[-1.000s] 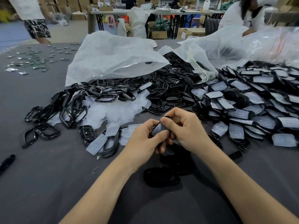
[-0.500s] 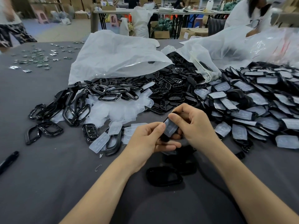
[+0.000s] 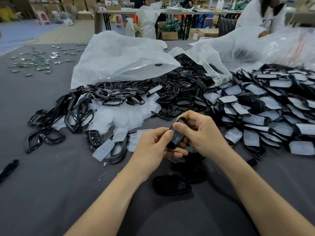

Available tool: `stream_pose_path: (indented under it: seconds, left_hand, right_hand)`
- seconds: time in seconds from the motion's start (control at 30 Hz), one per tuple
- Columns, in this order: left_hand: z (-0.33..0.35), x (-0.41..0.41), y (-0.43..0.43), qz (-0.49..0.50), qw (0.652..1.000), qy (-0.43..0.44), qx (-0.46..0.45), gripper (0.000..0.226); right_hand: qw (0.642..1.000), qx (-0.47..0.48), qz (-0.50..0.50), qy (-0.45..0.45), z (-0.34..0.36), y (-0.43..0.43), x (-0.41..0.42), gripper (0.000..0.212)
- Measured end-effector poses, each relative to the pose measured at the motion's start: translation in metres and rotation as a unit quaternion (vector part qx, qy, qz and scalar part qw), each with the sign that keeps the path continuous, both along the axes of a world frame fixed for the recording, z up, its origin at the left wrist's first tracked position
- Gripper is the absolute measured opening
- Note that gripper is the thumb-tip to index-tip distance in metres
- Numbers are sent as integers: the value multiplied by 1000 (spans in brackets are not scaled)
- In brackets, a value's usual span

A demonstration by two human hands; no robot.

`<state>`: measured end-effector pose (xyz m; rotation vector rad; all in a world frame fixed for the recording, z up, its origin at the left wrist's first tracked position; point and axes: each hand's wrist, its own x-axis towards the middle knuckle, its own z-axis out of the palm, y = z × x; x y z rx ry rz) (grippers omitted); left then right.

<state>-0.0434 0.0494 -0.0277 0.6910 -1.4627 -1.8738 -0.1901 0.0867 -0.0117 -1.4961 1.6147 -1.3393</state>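
Both hands meet over the grey table point(image 3: 51, 193), holding one small black plastic part with a translucent pad on its face point(image 3: 177, 137). My left hand point(image 3: 153, 147) pinches its left edge with thumb and fingers. My right hand point(image 3: 202, 132) grips it from the right, thumb pressed on the pad. Most of the part is hidden by my fingers. A black oval shell point(image 3: 170, 184) lies on the table just below my hands.
Black frames point(image 3: 75, 116) and loose translucent pads point(image 3: 122, 114) lie at left, black gridded inserts point(image 3: 177, 92) in the middle, padded parts point(image 3: 265, 108) piled at right. White plastic bags point(image 3: 119, 57) lie behind. A black pen point(image 3: 8, 167) is at far left. Small metal pieces point(image 3: 39, 60) scatter far left.
The held part has been turned and lifted slightly between my hands, pad now facing me; my right thumb has shifted onto the pad. The view has drifted a little.
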Motion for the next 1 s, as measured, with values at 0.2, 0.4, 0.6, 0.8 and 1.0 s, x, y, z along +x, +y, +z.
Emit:
stream_pose_path:
  seconds: [0.2, 0.4, 0.6, 0.8, 1.0]
  left_hand:
    - [0, 0, 0, -9, 1000, 0, -7, 13]
    - [-2, -1, 0, 12, 999, -20, -29, 8]
    - [-3, -1, -2, 15, 999, -32, -14, 12]
    - [-2, 0, -1, 11, 999, -42, -23, 13]
    - [4, 3, 4, 8, 999, -40, -26, 38]
  right_hand:
    - [999, 8, 3, -31, 3, -1, 1, 14]
    - [998, 25, 20, -62, 6, 2, 2, 17]
    - [999, 32, 8, -26, 1, 0, 2, 22]
    - [999, 38, 8, -19, 3, 0, 2, 22]
    - [984, -6, -129, -124, 20, 5, -23, 23]
